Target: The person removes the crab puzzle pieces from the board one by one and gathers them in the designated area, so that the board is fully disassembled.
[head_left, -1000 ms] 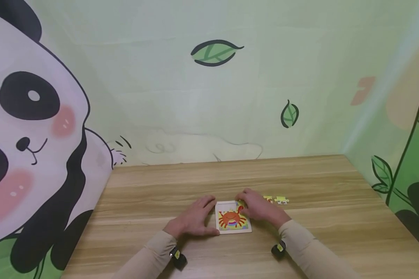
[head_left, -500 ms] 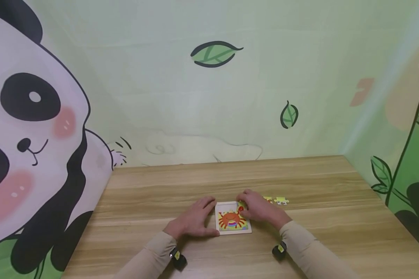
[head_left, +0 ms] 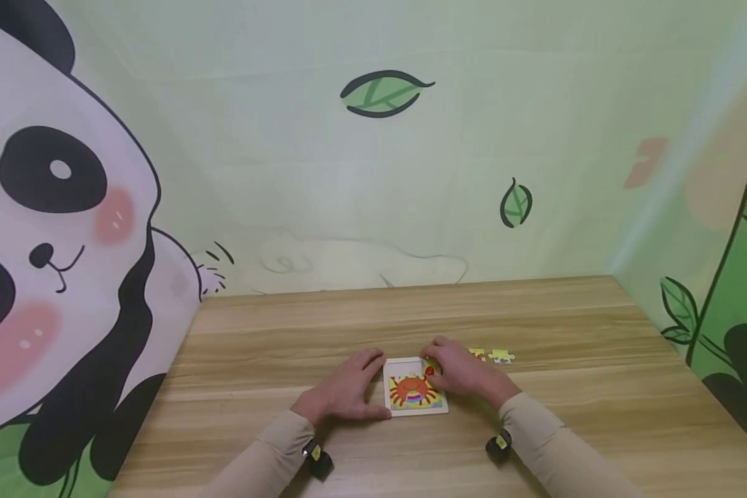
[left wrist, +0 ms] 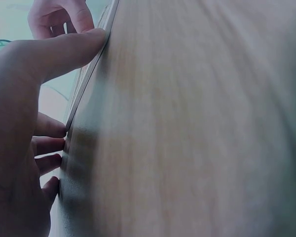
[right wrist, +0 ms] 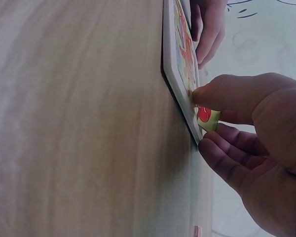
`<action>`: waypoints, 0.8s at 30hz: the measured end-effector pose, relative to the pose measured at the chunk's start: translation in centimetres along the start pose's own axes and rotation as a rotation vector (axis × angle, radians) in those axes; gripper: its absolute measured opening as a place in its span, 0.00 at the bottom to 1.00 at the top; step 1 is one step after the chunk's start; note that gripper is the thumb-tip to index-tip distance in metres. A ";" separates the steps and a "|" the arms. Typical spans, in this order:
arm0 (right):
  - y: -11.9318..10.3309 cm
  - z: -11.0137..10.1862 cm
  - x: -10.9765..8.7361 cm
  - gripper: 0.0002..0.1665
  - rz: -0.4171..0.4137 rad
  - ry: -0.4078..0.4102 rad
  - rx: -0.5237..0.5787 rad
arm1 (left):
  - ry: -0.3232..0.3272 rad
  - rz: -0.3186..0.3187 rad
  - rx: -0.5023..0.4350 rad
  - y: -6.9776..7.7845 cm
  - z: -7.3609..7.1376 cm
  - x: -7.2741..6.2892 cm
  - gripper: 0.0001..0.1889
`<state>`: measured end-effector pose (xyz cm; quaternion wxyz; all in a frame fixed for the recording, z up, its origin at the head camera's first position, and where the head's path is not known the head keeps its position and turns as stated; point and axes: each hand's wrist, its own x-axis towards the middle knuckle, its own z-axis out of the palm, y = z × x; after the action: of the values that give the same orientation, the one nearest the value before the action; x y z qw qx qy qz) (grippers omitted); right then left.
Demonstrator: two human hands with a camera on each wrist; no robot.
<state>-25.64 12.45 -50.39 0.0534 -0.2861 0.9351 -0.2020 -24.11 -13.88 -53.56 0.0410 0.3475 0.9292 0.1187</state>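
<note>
Puzzle frame [head_left: 420,413] is lying on the surface [head_left: 274,332], where I, remotely, am bracing it with the spread left hand [head_left: 346,393], probably against sliding, the right hand [head_left: 462,366] pinching one red-claw piece [right wrist: 204,114] at its far right corner.

Puzzle [head_left: 418,413]: lies flat on the table [head_left: 286,325], square, with a white rim. Shows a big orange crab [head_left: 413,391] with a rainbow on its tummy, on yellow. Is bare and pale at the far left, filled at the near side. Touches the left hand [head_left: 348,391] along the left side.

Corner piece [right wrist: 207,116]: is yellow-green with red on it. Tilts at the puzzle's far right corner, pinched in the right hand [head_left: 463,370]. Too covered to tell if all the way in.

Red piece [head_left: 476,355]: lies on the table just past the right hand, red and yellow.

Yellow piece [head_left: 501,356]: lies beside it, mostly yellow, bumpy at the ends.
</note>
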 end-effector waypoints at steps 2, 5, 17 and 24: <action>0.1 0.0 0.0 0.23 -0.013 0.004 -0.006 | 0.002 0.002 0.003 0.0 -0.1 0.0 0.55; 0.1 0.0 0.0 0.24 -0.023 0.011 -0.015 | 0.009 0.009 0.007 0.0 -0.1 0.0 0.54; 0.4 0.4 -0.2 0.25 -0.002 0.032 -0.016 | 0.008 -0.001 0.002 0.1 -0.1 -0.1 0.55; 0.9 0.4 -0.2 0.25 -0.015 0.040 0.016 | 0.011 0.002 -0.006 0.1 -0.1 -0.1 0.55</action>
<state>-25.86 13.08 -51.14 0.0357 -0.2886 0.9322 -0.2156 -23.96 -13.90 -53.44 0.0370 0.3476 0.9287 0.1233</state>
